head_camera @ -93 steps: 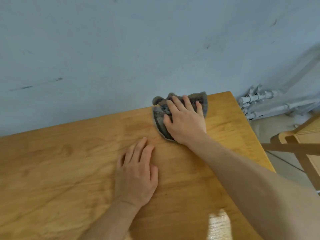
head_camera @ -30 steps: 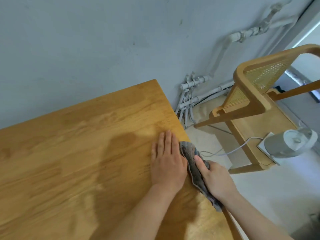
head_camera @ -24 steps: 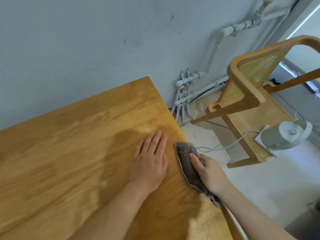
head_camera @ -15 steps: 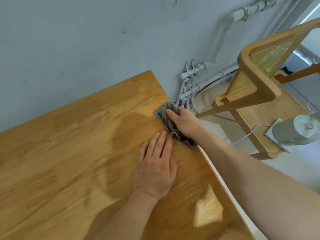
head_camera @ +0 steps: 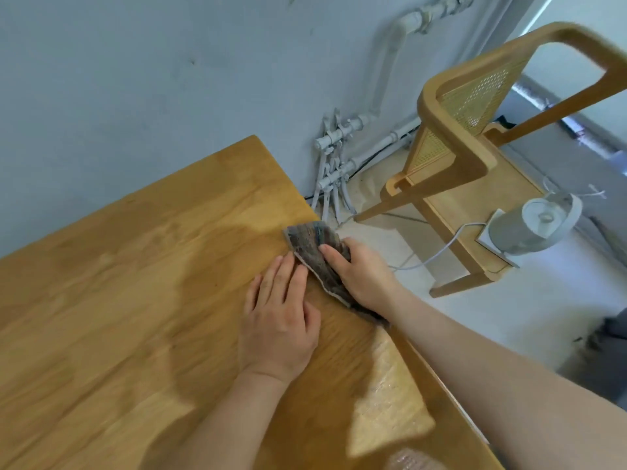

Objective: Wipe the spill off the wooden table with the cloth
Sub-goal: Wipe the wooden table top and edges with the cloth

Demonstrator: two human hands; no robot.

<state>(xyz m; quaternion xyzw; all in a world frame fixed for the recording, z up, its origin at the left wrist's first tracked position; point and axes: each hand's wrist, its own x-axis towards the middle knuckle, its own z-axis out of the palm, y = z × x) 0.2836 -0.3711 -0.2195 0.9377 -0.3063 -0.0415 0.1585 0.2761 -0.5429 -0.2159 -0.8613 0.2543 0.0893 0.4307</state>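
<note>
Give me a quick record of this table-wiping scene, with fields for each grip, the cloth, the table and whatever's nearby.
table: wooden; no clear puddle visible
cloth: grey, crumpled, at the table's right edge
left grip: flat on the table, fingers straight, beside the cloth
right grip: holds the cloth, thumb on top
nearby: wooden chair with a white appliance on its seat; wall pipes

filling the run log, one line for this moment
step: wipe | right hand: grips cloth at table edge | left hand: flat on table
</note>
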